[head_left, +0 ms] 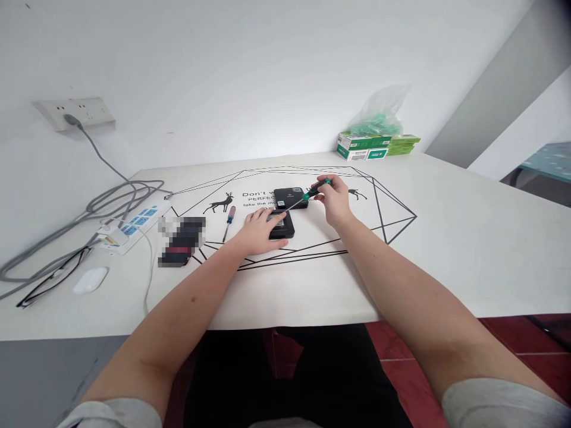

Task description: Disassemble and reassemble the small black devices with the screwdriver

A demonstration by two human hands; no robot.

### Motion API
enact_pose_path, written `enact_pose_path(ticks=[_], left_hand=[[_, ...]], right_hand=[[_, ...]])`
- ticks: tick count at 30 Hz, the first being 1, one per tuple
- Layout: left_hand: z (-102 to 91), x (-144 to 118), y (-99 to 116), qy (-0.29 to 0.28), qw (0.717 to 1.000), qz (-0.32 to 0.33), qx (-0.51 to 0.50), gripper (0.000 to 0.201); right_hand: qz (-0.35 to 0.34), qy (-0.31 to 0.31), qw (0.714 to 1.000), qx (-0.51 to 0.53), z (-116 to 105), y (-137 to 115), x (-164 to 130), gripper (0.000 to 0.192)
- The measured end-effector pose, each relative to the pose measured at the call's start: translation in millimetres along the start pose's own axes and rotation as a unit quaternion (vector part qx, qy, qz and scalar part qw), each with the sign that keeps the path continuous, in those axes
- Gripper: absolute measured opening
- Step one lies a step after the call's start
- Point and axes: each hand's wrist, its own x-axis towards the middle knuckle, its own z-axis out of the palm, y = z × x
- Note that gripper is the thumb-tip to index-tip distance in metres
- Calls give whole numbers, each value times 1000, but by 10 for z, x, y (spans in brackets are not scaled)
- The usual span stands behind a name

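A: What is under the left hand [261, 230]?

B: A small black device [282, 224]. It lies flat on the white table [446, 249], in the middle, inside the black line drawing. The left hand lies on top of its left part, fingers spread flat and pressing down, not curled around it.

A: And the right hand [335, 199]?

B: It holds a screwdriver [307, 195] with a green and black handle. The fingers are closed around the handle. The thin metal end slants down to the left, to the black device. I cannot tell if the tip touches it.

A: What is just behind the device?

B: A second black piece [291, 197], flat too, a bit farther away and touching or almost touching the first one.

A: Anything to the left?

B: A little screwdriver with a red handle [229, 219] lies near the left hand. Farther left is a white power strip [134, 224] with grey cables [102, 202], a pair of glasses [53, 276] and a white mouse [90, 279].

A: And far away on the right?

B: Green and white boxes [363, 146] at the far edge, with a clear bag [379, 116] on top.
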Motion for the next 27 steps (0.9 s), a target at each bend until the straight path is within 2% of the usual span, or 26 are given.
enact_pose_path(ticks=[14,20,27], left_hand=[[-33,32,28,-18,1000,-23,12,79],[-65,14,25,-34,999,-30,2,91],[-50,14,13,-32,999,-32,5,88]], right_hand=[[-9,27,1000,10,-7,-12,13,27],[3,52,999,10,-23,-30,20,28],[4,35,999,-2,-8,25,24,30]])
